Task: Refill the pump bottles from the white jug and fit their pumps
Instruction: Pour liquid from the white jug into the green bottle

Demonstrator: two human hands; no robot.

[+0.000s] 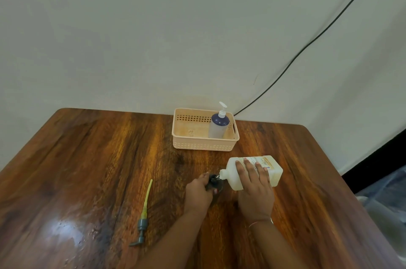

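Observation:
My right hand (254,187) grips the white jug (270,169), tipped on its side with its spout pointing left. The spout touches the mouth of a small dark bottle (216,183) that my left hand (197,191) holds upright on the table; most of this bottle is hidden by my fingers. A grey pump (141,224) with a long yellowish tube lies loose on the table to the left. A blue and white pump bottle (218,124) with its white pump fitted stands in the peach basket (186,144).
The wooden table (87,169) runs up to a pale wall. The basket stands at the table's far edge, behind my hands. A black cable (307,44) runs down the wall to the basket's right. Clear plastic wrapping lies beyond the table's right edge.

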